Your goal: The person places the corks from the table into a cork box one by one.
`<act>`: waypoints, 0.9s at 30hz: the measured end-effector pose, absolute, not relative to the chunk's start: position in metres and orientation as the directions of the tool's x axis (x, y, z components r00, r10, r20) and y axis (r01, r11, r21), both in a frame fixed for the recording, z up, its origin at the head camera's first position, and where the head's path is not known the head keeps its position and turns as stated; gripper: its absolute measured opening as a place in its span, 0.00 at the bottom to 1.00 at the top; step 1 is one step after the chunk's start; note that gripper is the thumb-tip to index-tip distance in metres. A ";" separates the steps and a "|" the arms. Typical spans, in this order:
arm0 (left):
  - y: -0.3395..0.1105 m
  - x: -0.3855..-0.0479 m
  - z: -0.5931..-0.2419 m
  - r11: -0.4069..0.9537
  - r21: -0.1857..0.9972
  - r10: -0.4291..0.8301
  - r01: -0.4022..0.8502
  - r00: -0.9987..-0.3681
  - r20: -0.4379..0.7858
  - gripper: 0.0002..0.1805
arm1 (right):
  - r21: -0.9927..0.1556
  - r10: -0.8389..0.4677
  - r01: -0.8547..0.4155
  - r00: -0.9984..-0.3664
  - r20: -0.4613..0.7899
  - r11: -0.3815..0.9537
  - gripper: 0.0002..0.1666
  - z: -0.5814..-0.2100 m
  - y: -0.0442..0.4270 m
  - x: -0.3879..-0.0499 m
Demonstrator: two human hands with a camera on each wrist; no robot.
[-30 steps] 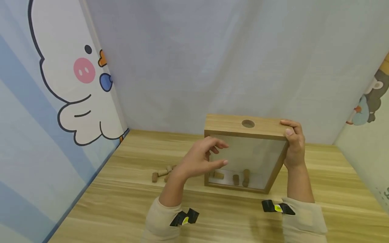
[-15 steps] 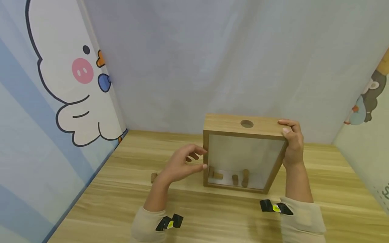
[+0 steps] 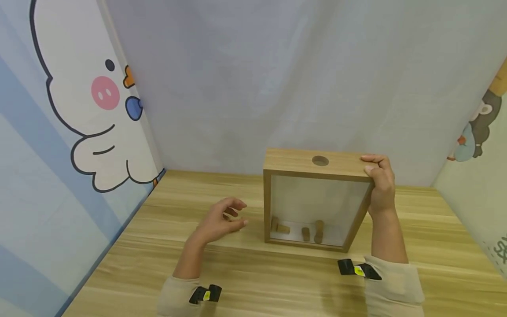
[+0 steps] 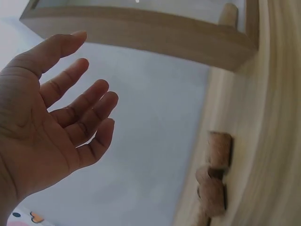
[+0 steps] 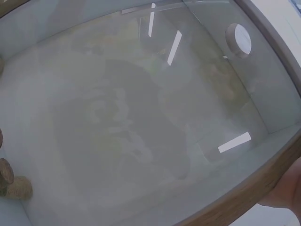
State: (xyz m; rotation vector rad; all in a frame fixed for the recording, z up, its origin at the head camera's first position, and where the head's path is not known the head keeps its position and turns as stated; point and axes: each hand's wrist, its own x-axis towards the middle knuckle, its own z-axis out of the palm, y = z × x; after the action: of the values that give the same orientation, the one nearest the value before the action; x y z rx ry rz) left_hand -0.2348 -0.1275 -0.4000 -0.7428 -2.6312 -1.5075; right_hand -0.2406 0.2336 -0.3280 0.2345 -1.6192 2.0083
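Note:
A shallow wooden box (image 3: 289, 161) with a clear front stands upright on the table, a round hole in its top. Inside, at the bottom, lie several brown corks (image 3: 318, 232). My right hand (image 3: 382, 189) grips the box's upper right corner, thumb and fingers on the top edge. To the left of the box, my left hand (image 3: 219, 223) hovers with loosely bent fingers and nothing between them. Loose corks (image 4: 219, 149) lie on the table in the left wrist view; in the head view that hand and arm hide them.
The wood-grain table (image 3: 277, 281) reaches back to a pale grey curtain (image 3: 237, 88). A cartoon-printed cloth (image 3: 87, 97) hangs at the left, and another printed panel (image 3: 475, 185) closes off the right side.
My left hand has moved left and down, from in front of the box to beside it, over the loose corks. My right hand has kept its grip on the box corner.

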 end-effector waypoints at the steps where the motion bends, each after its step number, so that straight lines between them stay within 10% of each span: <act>1: -0.131 -0.235 -0.403 0.421 0.818 0.381 0.392 -0.895 0.233 0.19 | -0.850 0.306 -0.512 -0.834 0.459 -0.120 0.14 -0.328 0.233 -0.240; 27: -0.223 -0.256 -0.463 0.537 0.826 0.257 0.170 -0.966 0.032 0.27 | -0.829 0.291 -0.549 -0.814 0.502 -0.105 0.14 -0.331 0.235 -0.241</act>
State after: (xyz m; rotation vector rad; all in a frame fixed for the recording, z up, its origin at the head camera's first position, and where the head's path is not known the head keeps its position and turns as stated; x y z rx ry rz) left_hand -0.2558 -0.2227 -0.4626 -0.3955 -2.8350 -1.5078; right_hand -0.2412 0.2354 -0.3312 0.2852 -1.6175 1.9673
